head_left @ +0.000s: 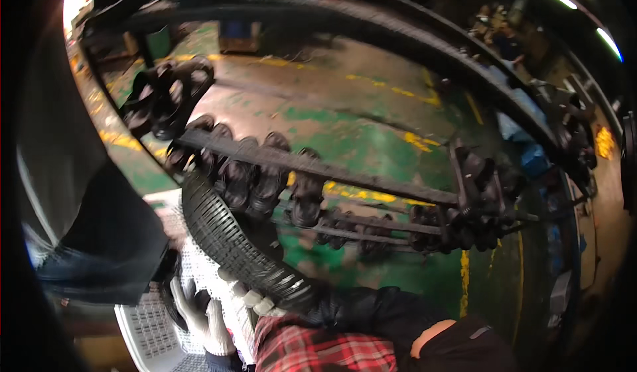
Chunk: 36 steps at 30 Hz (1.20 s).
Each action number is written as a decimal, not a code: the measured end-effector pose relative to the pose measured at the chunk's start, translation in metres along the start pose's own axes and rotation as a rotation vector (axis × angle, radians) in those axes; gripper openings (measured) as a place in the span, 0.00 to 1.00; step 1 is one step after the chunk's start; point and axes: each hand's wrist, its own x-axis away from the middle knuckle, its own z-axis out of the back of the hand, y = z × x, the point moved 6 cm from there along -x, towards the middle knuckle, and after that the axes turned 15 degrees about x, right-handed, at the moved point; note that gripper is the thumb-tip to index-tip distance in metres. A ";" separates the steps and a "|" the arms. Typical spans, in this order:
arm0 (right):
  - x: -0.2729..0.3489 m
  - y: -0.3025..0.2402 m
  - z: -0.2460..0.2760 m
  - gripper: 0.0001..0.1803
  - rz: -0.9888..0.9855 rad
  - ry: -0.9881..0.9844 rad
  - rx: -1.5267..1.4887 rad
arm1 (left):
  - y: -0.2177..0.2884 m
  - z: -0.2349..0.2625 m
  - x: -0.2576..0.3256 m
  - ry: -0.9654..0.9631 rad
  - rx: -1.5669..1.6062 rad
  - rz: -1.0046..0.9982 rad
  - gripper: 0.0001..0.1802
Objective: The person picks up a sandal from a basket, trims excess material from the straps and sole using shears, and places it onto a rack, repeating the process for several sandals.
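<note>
At the lower left is my left hand (pixel 202 319), in a pale glove with a dark cuff. Its fingers look apart, and I see nothing plainly held in them. Beside it a dark curved thing (pixel 171 292) lies against the white plastic basket (pixel 142 335); its kind is unclear. My right hand (pixel 252 299), also gloved, has its fingers closed on the lower edge of a long, curved black slatted piece (pixel 232 233). What that piece belongs to cannot be made out. The rest of this hand is hidden behind it and the red plaid cloth (pixel 325 345).
A dark metal rack (pixel 332 176) crosses ahead, with black shoes (pixel 265 173) hung along its bars. More shoes (pixel 481 186) hang at its right end. Dark cloth (pixel 93 226) fills the left. Beyond lies a worn green floor (pixel 345 133) with yellow lines. A person (pixel 507 44) is far back right.
</note>
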 end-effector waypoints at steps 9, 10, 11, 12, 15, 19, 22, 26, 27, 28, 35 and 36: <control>-0.008 0.000 -0.019 0.35 -0.524 -0.728 -0.254 | -0.019 -0.022 -0.004 -0.157 -0.175 -0.041 0.47; -0.005 -0.002 -0.018 0.35 -0.530 -0.723 -0.260 | -0.020 -0.025 -0.004 -0.164 -0.079 0.046 0.48; -0.007 -0.001 -0.025 0.34 -0.484 -0.703 -0.222 | -0.023 -0.021 -0.003 -0.173 -0.089 0.054 0.49; -0.010 0.000 -0.027 0.34 -0.436 -0.683 -0.180 | -0.026 -0.017 -0.002 -0.185 -0.098 0.061 0.49; -0.006 0.008 -0.039 0.34 -0.321 -0.497 -0.124 | -0.025 -0.020 -0.006 -0.206 0.076 0.120 0.53; 0.011 0.007 -0.013 0.30 -0.172 0.083 0.359 | -0.029 -0.022 -0.008 -0.307 0.568 0.223 0.61; 0.002 -0.005 -0.044 0.23 0.026 0.686 1.599 | -0.038 -0.029 -0.012 -0.260 1.280 0.409 0.52; 0.002 -0.005 -0.100 0.28 -0.081 0.743 2.471 | -0.074 -0.012 -0.006 -0.124 1.559 0.507 0.38; 0.004 -0.008 -0.107 0.30 0.063 0.698 2.299 | -0.079 -0.008 -0.004 -0.108 1.558 0.499 0.38; 0.004 -0.010 -0.113 0.32 0.194 0.655 2.120 | -0.084 -0.005 -0.001 -0.099 1.553 0.509 0.37; -0.038 0.005 -0.135 0.27 0.260 0.277 2.419 | -0.048 -0.007 -0.016 -0.033 1.454 0.438 0.37; -0.021 0.007 -0.103 0.22 0.207 0.197 2.327 | -0.016 -0.011 -0.031 0.009 1.509 0.399 0.32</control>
